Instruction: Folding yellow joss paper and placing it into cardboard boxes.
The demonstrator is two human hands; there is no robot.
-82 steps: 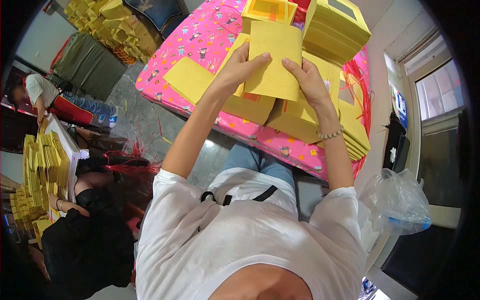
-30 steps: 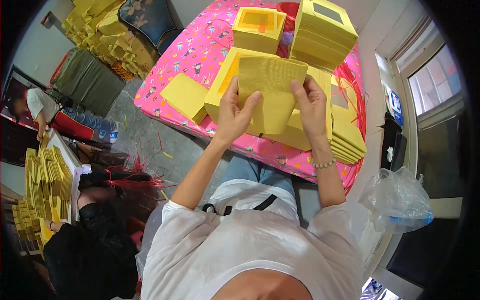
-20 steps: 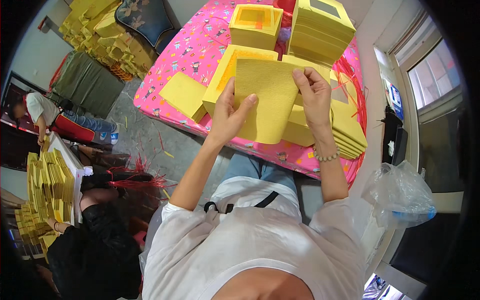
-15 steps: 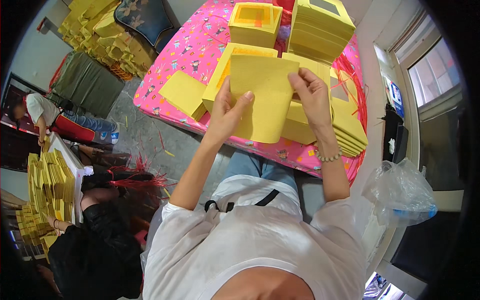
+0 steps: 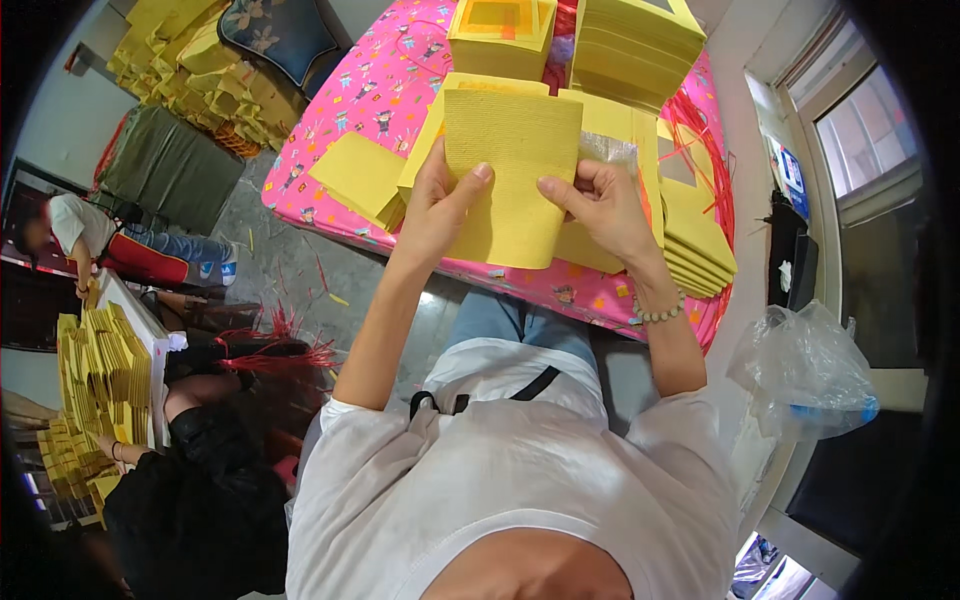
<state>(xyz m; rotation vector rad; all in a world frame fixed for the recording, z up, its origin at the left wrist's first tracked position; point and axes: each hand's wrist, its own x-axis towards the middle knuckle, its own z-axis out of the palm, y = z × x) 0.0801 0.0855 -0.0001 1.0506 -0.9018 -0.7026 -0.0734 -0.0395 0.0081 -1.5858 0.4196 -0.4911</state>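
A flat yellow textured cardboard sheet [image 5: 512,170] is held up over the near edge of a pink patterned table [image 5: 355,110]. My left hand [image 5: 440,205] grips its left side, thumb on top. My right hand [image 5: 600,205] pinches its right edge, with a bead bracelet on that wrist. Under the sheet lie more yellow flat pieces, one with a clear window [image 5: 612,150]. A loose yellow stack [image 5: 362,175] lies to the left.
Tall stacks of yellow folded boxes [image 5: 635,40] and framed lids [image 5: 500,30] stand at the table's far side. Red strings [image 5: 705,150] trail on the right. A clear plastic bag [image 5: 805,370] sits right. Two other people work at a yellow pile [image 5: 105,375] on the left.
The yellow sheet has come lower and closer to me. My left thumb now lies across its face and my right hand has shifted to its right edge.
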